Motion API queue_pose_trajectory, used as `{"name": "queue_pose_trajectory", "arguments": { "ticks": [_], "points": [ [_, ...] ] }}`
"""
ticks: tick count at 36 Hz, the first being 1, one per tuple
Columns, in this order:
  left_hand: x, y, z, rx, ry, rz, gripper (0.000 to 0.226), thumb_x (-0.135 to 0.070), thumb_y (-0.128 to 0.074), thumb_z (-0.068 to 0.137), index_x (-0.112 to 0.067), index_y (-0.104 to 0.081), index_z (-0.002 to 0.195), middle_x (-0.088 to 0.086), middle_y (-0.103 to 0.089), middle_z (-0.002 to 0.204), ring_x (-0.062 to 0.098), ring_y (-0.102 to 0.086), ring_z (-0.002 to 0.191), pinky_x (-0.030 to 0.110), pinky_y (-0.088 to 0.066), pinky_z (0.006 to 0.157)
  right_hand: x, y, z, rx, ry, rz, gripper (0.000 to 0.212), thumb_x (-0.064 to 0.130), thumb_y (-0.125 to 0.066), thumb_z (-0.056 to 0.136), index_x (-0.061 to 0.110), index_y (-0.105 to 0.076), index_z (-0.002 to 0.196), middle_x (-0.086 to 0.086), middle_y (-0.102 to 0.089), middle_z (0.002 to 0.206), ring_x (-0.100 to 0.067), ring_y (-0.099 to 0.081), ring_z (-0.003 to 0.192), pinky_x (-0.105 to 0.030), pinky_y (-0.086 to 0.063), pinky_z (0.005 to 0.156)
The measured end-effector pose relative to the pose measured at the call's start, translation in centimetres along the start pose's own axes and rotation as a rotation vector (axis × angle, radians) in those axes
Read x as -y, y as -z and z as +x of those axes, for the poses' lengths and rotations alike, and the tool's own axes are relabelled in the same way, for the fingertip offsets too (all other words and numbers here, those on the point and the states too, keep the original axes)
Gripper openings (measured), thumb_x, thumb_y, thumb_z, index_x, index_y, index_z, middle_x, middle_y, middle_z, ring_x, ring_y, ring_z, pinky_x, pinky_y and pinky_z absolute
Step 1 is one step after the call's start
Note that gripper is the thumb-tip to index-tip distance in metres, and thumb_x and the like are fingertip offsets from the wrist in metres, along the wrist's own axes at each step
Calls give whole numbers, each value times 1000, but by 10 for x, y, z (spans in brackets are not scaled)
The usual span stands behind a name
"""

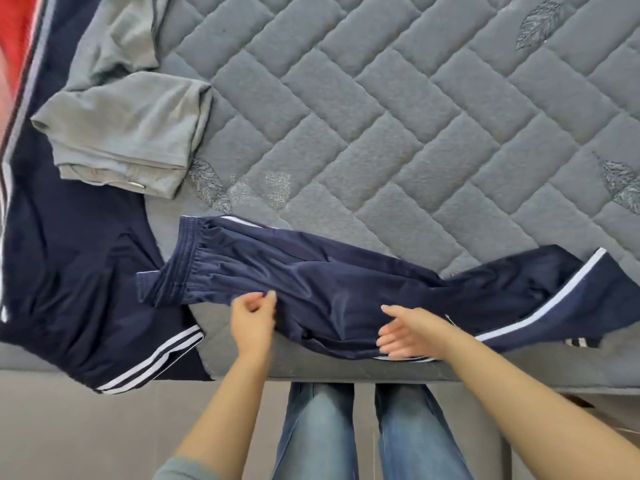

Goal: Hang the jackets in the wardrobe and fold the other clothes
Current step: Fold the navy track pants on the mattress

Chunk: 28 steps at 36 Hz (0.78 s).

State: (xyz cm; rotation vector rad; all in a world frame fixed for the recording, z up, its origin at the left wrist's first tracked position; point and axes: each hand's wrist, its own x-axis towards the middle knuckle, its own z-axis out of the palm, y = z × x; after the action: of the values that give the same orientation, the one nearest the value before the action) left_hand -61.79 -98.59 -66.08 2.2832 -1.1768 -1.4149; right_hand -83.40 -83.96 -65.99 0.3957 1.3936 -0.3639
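While your navy track pants [329, 289] lie along the mattress [415, 116] near its front edge, their long axis runs left to right, waistband pointing left; your left hand [252, 318] pinches the fabric; your right hand [408, 332] rests flat, fingers straight.

No legible txt, labels, brands or nos. anywhere in view

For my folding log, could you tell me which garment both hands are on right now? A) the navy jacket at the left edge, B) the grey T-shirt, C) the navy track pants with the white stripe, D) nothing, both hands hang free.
C: the left hand and the right hand both lie on the navy track pants at the mattress edge.
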Motion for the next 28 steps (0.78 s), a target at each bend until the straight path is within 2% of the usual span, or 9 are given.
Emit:
{"name": "queue_pose_trajectory", "arguments": {
  "ticks": [3, 5, 9, 13, 16, 18, 21, 24, 28],
  "points": [
    [-8, 19, 33, -361, 211, -96, 76, -29, -80, 79, -4, -35, 135, 22, -31, 144, 34, -44, 124, 44, -37, 107, -20, -27, 17, 49, -98, 301, 61, 52, -56, 92, -6, -53, 111, -23, -61, 111, -37, -60, 110, -43, -55, 76],
    [-16, 29, 52, -424, 217, -93, 90, -33, -81, 76, -6, -27, 143, 20, -23, 148, 37, -36, 131, 44, -34, 109, -29, -41, 25, 25, -106, 522, 58, 50, -57, 92, -2, -50, 114, -21, -56, 116, -36, -54, 121, -45, -52, 87],
    [-32, 39, 74, -476, 163, -11, 96, -38, -81, 75, -14, -23, 149, 15, -19, 154, 39, -33, 133, 48, -32, 107, -34, -61, 29, -114, -23, 647, 37, 37, -57, 96, -1, -59, 95, -15, -62, 97, -31, -62, 98, -43, -53, 76],
    [-51, 49, 83, -613, -284, 354, 85, -34, -80, 73, -14, -38, 144, 13, -27, 154, 38, -34, 135, 52, -35, 99, -13, -72, 22, -552, 384, 233, 25, 19, -59, 95, 6, -60, 74, -13, -61, 78, -22, -57, 69, -37, -51, 64],
    [-71, 47, 100, -353, -434, 559, 76, -39, -73, 81, -15, -38, 144, 10, -35, 151, 31, -32, 139, 51, -24, 108, 16, -62, 13, -800, 826, -217, 3, 9, -64, 89, 6, -66, 89, -7, -62, 95, -25, -56, 93, -36, -45, 86],
    [-82, 43, 114, -152, -413, 650, 79, -46, -66, 86, -18, -28, 149, 7, -33, 153, 27, -28, 141, 51, -14, 113, 38, -51, 14, -870, 939, -463, 15, 7, -64, 89, 6, -65, 104, -8, -57, 108, -28, -53, 107, -40, -42, 95],
    [-90, 38, 130, -59, -319, 697, 89, -51, -65, 85, -20, -16, 153, 8, -24, 155, 29, -25, 141, 52, -15, 112, 66, -33, 17, -842, 881, -796, 34, 18, -64, 91, 9, -57, 123, -10, -51, 127, -30, -46, 120, -43, -38, 99],
    [-89, 41, 139, -112, -213, 623, 93, -46, -73, 80, -18, -19, 151, 14, -23, 148, 36, -33, 133, 51, -28, 107, 79, -20, 21, -630, 705, -928, 39, 30, -67, 90, 14, -53, 122, -4, -58, 109, -27, -53, 108, -41, -43, 93],
    [-83, 55, 152, -9, -174, 616, 71, -38, -76, 80, -5, -41, 132, 21, -38, 137, 39, -47, 121, 42, -39, 96, 78, -16, 20, -512, 537, -1106, 29, 38, -60, 93, 23, -53, 69, 1, -54, 70, -30, -60, 85, -33, -36, 72]
  ]
}}
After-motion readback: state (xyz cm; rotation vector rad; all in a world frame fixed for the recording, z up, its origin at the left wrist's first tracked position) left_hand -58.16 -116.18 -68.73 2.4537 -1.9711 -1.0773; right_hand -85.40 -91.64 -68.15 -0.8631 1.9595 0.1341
